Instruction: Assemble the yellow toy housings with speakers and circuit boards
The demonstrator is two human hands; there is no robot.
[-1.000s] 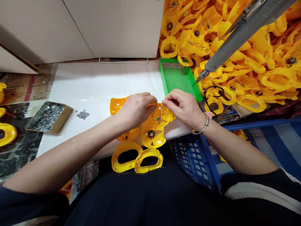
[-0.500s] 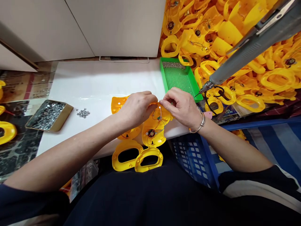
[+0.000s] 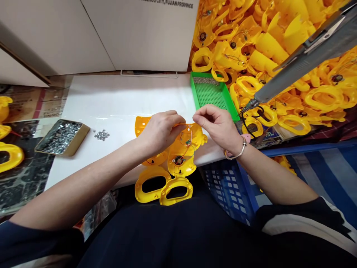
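Observation:
Two yellow plastic shell halves (image 3: 178,160) lie at the near edge of the white table (image 3: 117,100), their handle loops hanging over my lap. The right half shows a small speaker and thin red wires. My left hand (image 3: 161,130) is closed over the top of the shells and holds them down. My right hand (image 3: 217,124) hovers just right of it, fingers pinched together above the wires; what they pinch is too small to make out.
A green perforated tray (image 3: 213,95) with small screws at its far end sits beside my right hand. A hanging electric screwdriver (image 3: 292,70) points down past it. A large heap of yellow shells (image 3: 279,56) fills the right. A tin of screws (image 3: 63,136) and loose screws (image 3: 102,134) lie left.
My right hand has lifted slightly off the shell and drawn a little right, still pinched. The left hand stays on the shells. The view has shifted slightly.

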